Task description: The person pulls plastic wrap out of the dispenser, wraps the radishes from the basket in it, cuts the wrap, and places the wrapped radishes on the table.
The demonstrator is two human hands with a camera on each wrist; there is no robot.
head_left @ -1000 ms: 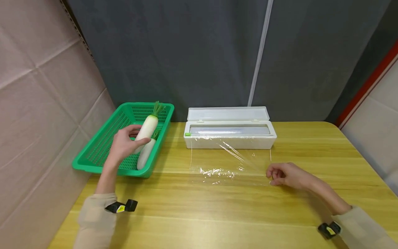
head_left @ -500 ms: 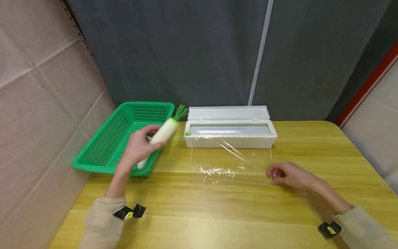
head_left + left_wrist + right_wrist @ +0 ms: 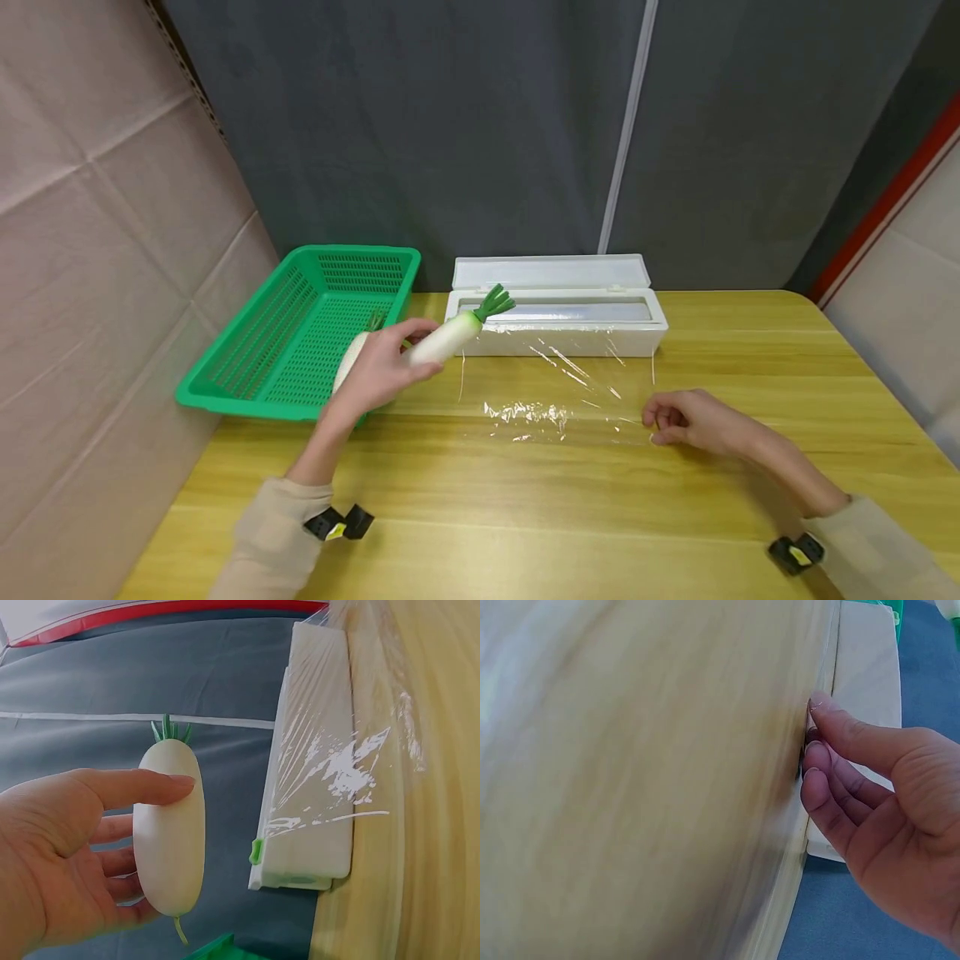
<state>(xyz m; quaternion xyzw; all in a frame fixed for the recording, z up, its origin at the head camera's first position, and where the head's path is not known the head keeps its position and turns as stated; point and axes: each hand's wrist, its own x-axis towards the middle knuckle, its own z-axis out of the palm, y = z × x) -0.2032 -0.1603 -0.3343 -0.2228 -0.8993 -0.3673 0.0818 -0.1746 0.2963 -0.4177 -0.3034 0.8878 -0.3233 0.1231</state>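
Observation:
A white radish (image 3: 448,337) with a short green top is gripped in my left hand (image 3: 382,367), between the table and the white box's left end. In the left wrist view the thumb lies across the radish (image 3: 171,832) and the fingers curl behind it. My right hand (image 3: 697,423) pinches the right front corner of a sheet of clear plastic wrap (image 3: 555,400). That sheet stretches forward from the open white wrap dispenser (image 3: 555,342). Thumb and fingertips of the right hand (image 3: 885,787) meet at the sheet's edge in the right wrist view.
To the left stands a green plastic basket (image 3: 247,407), with another radish (image 3: 349,360) inside, partly behind my left hand. A green slider (image 3: 256,851) sits at the dispenser's left end. Dark cloth (image 3: 450,125) hangs behind the wooden table (image 3: 525,517).
My left hand has lifted the radish out of the basket and carried it right, towards the wrap. My right hand has stayed at the sheet's corner.

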